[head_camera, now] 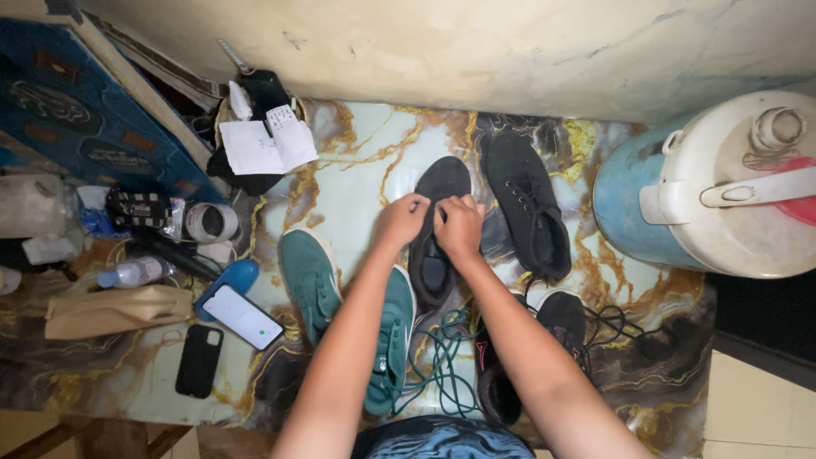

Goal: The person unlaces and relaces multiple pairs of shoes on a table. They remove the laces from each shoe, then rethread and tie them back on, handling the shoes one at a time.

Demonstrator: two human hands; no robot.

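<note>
- Marble-pattern floor (357, 161) with gold veins filled most of the view; everything below is placed relative to the black shoe being worked on.
- Blue and white water cooler jug (722, 187) lay well right of that shoe, against the wall.
- Blue patterned mat (76, 110) was propped far left of it.
- Brown paper bag (115, 310) lay far left and lower.
- Black shoe (435, 238) sat mid-floor, toe to the wall, under both hands; its throat was partly hidden by them.
- Second black shoe (529, 212) lay just right of it, laced, almost touching.
- Teal shoe (310, 280) sat left of it, and another teal shoe (389, 340) was lower left, partly hidden by the left forearm.
- Black shoe with pink lining (497, 382) lay below right, partly hidden by the right forearm; one more dark shoe (563, 319) sat right of that.
- Loose green laces (442, 357) tangled just below the worked shoe, between the forearms.
- White papers (268, 144) on a dark bag lay up left.
- Phone with lit screen (242, 316) and dark phone (199, 360) lay well left, as did a plastic bottle (136, 272).
- Left hand (404, 219) had fingers pinched narrow at the shoe's upper, likely on a lace; too small to tell.
- Right hand (459, 225) was curled tight, touching the left hand, gripping the same spot on the shoe.
</note>
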